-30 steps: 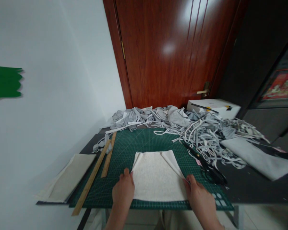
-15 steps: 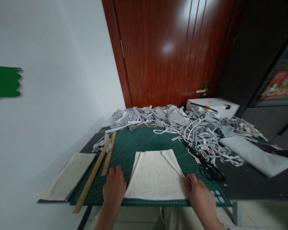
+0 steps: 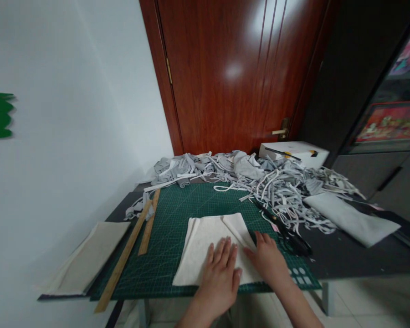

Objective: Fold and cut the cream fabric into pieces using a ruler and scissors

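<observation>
A cream piece of fabric [image 3: 196, 246], folded over along its right side, lies on the green cutting mat [image 3: 177, 205] at the front edge of the table. My left hand [image 3: 220, 273] rests flat on the middle of it with the fingers spread. At the fabric's right edge, my right hand [image 3: 268, 259] lies with its fingers stretched forward and the thumb on the fold. Neither hand grasps anything. Black-handled scissors [image 3: 290, 237] lie on the mat beyond my right hand.
Two wooden rulers [image 3: 126, 255] lie on the left of the mat, beside a stack of cream fabric [image 3: 85, 259]. Heaped grey and white scraps [image 3: 280, 187] cover the back. A folded pale cloth [image 3: 351, 216] lies at right, and a white box [image 3: 307, 152] stands behind.
My left hand has moved right, from beside the fabric onto its middle. My right hand has let go of the fabric's edge and flattened out. The view has shifted slightly.
</observation>
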Available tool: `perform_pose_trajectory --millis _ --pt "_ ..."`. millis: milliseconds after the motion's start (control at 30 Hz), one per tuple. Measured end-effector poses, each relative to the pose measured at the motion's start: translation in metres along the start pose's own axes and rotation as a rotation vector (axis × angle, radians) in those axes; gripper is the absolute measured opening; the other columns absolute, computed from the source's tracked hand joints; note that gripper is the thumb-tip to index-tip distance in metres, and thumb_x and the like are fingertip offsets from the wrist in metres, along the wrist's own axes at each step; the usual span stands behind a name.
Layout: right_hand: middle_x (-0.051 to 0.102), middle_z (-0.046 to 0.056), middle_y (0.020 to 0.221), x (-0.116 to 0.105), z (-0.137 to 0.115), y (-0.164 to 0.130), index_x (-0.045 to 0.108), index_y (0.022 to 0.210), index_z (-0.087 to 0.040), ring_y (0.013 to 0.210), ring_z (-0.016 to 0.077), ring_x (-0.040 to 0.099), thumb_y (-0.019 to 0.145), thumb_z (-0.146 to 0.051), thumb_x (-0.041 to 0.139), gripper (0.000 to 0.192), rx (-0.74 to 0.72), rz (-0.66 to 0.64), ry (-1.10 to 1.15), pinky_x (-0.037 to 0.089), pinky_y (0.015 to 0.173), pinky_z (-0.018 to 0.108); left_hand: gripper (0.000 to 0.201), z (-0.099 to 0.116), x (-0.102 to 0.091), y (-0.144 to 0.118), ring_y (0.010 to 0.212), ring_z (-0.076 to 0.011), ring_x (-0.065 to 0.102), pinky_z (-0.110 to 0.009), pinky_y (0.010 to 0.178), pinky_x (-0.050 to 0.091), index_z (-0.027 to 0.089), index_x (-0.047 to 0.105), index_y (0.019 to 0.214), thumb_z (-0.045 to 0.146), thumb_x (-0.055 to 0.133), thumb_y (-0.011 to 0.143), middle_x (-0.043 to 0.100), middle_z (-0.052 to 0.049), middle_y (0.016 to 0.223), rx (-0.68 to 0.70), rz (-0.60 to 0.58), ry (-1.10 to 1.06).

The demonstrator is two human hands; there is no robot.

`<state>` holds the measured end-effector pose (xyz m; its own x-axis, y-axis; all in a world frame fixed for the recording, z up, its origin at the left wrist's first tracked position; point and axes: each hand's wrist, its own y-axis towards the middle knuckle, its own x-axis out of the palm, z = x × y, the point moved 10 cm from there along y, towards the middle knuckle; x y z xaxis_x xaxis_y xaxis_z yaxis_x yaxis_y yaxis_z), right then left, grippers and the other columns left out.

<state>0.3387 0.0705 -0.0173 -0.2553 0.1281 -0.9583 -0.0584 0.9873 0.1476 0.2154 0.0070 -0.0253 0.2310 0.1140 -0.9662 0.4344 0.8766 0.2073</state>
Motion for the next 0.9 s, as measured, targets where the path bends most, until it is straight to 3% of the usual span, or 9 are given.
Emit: perform_pose_trajectory --millis 200,333,400,500,567,633,733,800,900 --pt "0.066 0.02 0.103 0.009 -0.023 0.031 0.056 0.111 -0.005 0.098 0.0284 0.063 0.092 -0.03 0.046 0.034 0.069 -0.036 0.07 0.045 0.08 0.032 0.055 -0.003 0.001 0.0 0.143 -0.026 0.011 -0.053 0.116 0.014 0.022 0.023 0.149 0.041 0.031 0.098 0.014 -0.005 0.156 -0.03 -0.035 -0.014" --pt "0.07 0.013 0.085 0.016 -0.012 0.043 0.059 0.097 -0.011 0.081 0.0247 0.068 0.09 -0.027 0.047 0.022 0.093 -0.097 0.122 0.044 0.066 0.028 0.052 -0.004 0.002 0.001 0.143 -0.0318 0.007 -0.064 0.111 0.011 0.04 0.026 0.145 0.038 0.04 0.095 0.008 0.002 0.157 -0.042 -0.043 -0.051" --pt "0.07 0.011 0.085 0.014 -0.009 0.047 0.057 0.102 -0.013 0.08 0.0224 0.068 0.089 -0.023 0.048 0.02 0.079 -0.099 0.148 0.043 0.066 0.027 0.052 -0.005 0.002 0.001 0.142 -0.0361 0.005 -0.07 0.107 0.01 0.047 0.029 0.142 0.04 0.045 0.093 0.007 0.004 0.157 -0.044 -0.044 -0.068" --pt "0.068 0.009 0.098 0.012 -0.017 0.046 0.042 0.13 -0.016 0.084 0.0178 0.067 0.088 -0.011 0.043 0.043 0.01 -0.074 0.176 0.042 0.068 0.024 0.052 -0.005 -0.001 0.001 0.142 -0.0391 0.007 -0.073 0.105 0.01 0.048 0.032 0.14 0.044 0.049 0.091 0.011 0.004 0.157 -0.039 -0.049 -0.095" --pt "0.063 0.009 0.107 0.012 -0.028 0.043 0.033 0.139 -0.022 0.086 0.0166 0.067 0.088 -0.007 0.039 0.053 -0.062 -0.051 0.14 0.042 0.068 0.023 0.052 -0.005 -0.004 0.002 0.141 -0.0395 0.011 -0.073 0.104 0.012 0.047 0.036 0.139 0.043 0.053 0.089 0.019 0.002 0.156 -0.024 -0.056 -0.106" --pt "0.06 0.009 0.109 0.014 -0.037 0.041 0.039 0.136 -0.025 0.088 0.0179 0.066 0.091 -0.011 0.039 0.047 -0.117 -0.032 0.066 0.044 0.067 0.023 0.047 -0.008 -0.008 0.006 0.139 -0.037 0.021 -0.07 0.105 0.018 0.043 0.044 0.135 0.039 0.053 0.089 0.032 0.001 0.151 -0.014 -0.057 -0.117" --pt "0.059 0.01 0.103 0.017 -0.04 0.044 0.045 0.132 -0.023 0.085 0.0198 0.066 0.095 -0.029 0.045 0.038 -0.131 -0.017 -0.018 0.046 0.064 0.024 0.036 -0.029 -0.019 0.014 0.125 -0.0269 0.047 -0.052 0.105 0.036 0.029 0.057 0.126 0.025 0.045 0.093 0.053 -0.005 0.135 -0.089 0.027 -0.129" --pt "0.06 0.009 0.099 0.017 -0.035 0.048 0.044 0.132 -0.023 0.079 0.0193 0.068 0.095 -0.036 0.045 0.039 -0.117 -0.008 -0.068 0.046 0.061 0.024 0.034 -0.05 -0.029 0.017 0.116 -0.024 0.054 -0.043 0.101 0.043 0.02 0.061 0.12 0.018 0.041 0.092 0.058 -0.01 0.125 -0.173 0.134 -0.074" --pt "0.061 0.01 0.096 0.014 -0.02 0.057 0.045 0.131 -0.021 0.073 0.0202 0.069 0.098 -0.03 0.036 0.035 -0.075 0.008 -0.141 0.047 0.056 0.025 0.034 -0.066 -0.034 0.014 0.115 -0.0272 0.052 -0.043 0.101 0.041 0.012 0.062 0.118 0.017 0.043 0.089 0.058 -0.014 0.12 -0.216 0.223 0.067"
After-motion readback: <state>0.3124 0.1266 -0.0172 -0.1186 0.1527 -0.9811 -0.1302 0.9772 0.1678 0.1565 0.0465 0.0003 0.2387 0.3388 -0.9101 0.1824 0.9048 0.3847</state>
